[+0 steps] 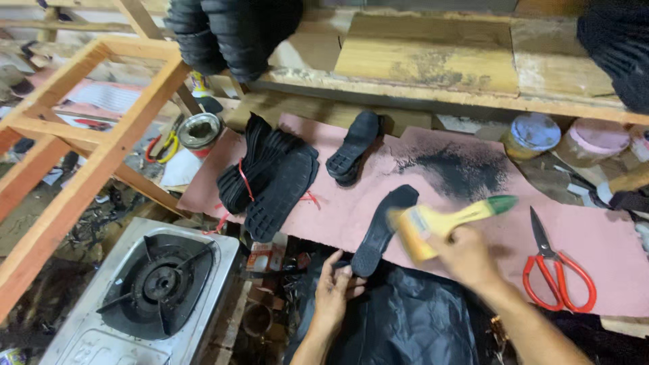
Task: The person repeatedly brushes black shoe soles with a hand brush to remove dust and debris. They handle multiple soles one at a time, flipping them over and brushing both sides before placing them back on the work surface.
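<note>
Left hand [336,289]: at the near edge of the pink sheet [608,236], fingers pinched on the heel end of a black sole [382,228].
Black sole: flat on the sheet, heel overhanging the near edge.
Right hand [465,255]: closed around a yellow brush [439,223] with a green handle tip, bristles blurred just beside the sole.
Red scissors [556,270]: on the sheet, towards its right end.
Tied bundle of soles [270,177]: at the sheet's left end.
Gas stove [159,284]: below the left corner.

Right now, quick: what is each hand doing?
Left hand: fingers closed on the near end of the black shoe sole.
Right hand: closed around the yellow brush, held over the sole.
</note>
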